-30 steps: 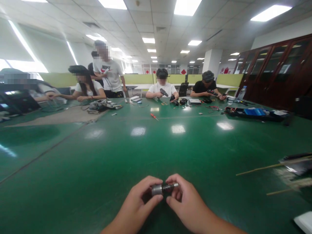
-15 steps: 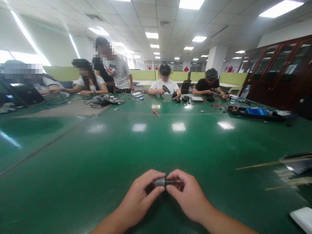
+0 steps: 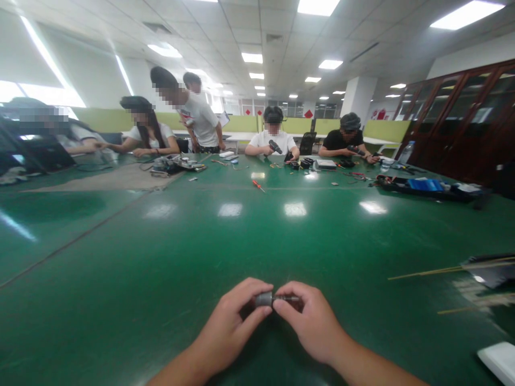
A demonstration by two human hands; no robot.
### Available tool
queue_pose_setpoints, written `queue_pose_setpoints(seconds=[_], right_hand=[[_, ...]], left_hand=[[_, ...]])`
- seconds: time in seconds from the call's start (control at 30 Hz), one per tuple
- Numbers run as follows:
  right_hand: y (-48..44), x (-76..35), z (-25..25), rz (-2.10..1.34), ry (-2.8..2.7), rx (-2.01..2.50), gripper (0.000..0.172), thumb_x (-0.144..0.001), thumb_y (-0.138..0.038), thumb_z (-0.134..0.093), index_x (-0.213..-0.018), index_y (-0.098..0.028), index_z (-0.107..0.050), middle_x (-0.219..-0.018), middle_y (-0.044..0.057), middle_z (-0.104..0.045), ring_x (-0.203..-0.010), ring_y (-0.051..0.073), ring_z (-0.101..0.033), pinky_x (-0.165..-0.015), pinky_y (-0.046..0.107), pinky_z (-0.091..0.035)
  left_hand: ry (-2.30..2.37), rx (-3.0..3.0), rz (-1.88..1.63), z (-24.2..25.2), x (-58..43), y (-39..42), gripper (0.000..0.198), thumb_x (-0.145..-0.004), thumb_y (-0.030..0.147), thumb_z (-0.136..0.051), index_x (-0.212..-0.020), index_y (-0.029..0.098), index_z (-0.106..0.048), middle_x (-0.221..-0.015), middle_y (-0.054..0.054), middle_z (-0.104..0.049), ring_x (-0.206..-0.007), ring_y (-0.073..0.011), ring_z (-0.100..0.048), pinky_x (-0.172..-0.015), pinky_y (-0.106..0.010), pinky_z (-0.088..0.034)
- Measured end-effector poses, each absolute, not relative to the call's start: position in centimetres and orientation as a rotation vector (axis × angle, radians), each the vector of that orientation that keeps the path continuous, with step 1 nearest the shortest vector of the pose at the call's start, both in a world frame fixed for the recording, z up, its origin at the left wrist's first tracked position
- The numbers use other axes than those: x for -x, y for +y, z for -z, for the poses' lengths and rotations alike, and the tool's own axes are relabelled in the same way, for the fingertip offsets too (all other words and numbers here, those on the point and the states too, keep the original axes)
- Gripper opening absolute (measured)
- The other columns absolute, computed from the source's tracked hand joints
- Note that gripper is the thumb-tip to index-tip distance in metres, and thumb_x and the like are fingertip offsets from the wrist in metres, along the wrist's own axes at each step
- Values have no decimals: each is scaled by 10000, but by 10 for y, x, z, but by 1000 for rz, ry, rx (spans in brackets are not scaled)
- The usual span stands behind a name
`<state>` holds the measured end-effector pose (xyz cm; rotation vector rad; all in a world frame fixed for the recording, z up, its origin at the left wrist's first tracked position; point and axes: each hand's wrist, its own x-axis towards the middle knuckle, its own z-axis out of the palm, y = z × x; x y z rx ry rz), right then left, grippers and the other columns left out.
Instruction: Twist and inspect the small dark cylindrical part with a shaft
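Low in the middle of the view, a grey metal cylinder (image 3: pixel 263 299) lies sideways between my two hands, just over the green tabletop. My left hand (image 3: pixel 229 324) is closed on it, thumb at the near side and fingers at the far side. From its right end runs a thin dark metal shaft (image 3: pixel 288 298). My right hand (image 3: pixel 316 321) pinches that shaft close to the cylinder, with the thumb in front and the fingertips curled around behind. The fingers partly hide the shaft, and I cannot tell whether it is separate from the cylinder.
The green table (image 3: pixel 169 257) stretches ahead. A red screwdriver (image 3: pixel 258 185) lies far off. Thin yellowish sticks (image 3: pixel 426 272) and a white object (image 3: pixel 499 359) are on the right; a black tray (image 3: pixel 398 187) stands behind. Across the table, a co-worker (image 3: pixel 277 140) holds a power drill (image 3: pixel 275 146).
My right thumb and fingers have shifted slightly on the shaft, now covering more of it beside the cylinder. My left hand stays in place. The standing person across the table has bent forward.
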<state>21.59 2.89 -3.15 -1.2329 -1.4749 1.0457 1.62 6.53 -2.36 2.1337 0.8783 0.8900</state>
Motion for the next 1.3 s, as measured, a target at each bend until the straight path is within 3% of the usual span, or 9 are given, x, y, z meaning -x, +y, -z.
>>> queue_pose_setpoints(seconds=[0.43,1.3], right_hand=[[30,-216,30,-1051,-1469,1211,115,-854,-263,-657,-837,-170,-723,-800,22,-687,-760,173,-631,-715,264,-471],[32,-216,35,-1071,-1417,1223,135,-845,-289,-671,-846,-165,-725,-760,13,-658,-700,158,-583,-658,258,-445]], left_hand=[[909,-2168,-898,22,-17,63,229,-953,279,-602,-1172,264,-670,-1098,-54,-683,-1032,-198,-644,-937,-308,-511],[968,-2181,-913,19,-17,64,226,-950,300,-600,-1158,256,-678,-1091,-63,-692,-1018,-210,-649,-920,-317,-524]])
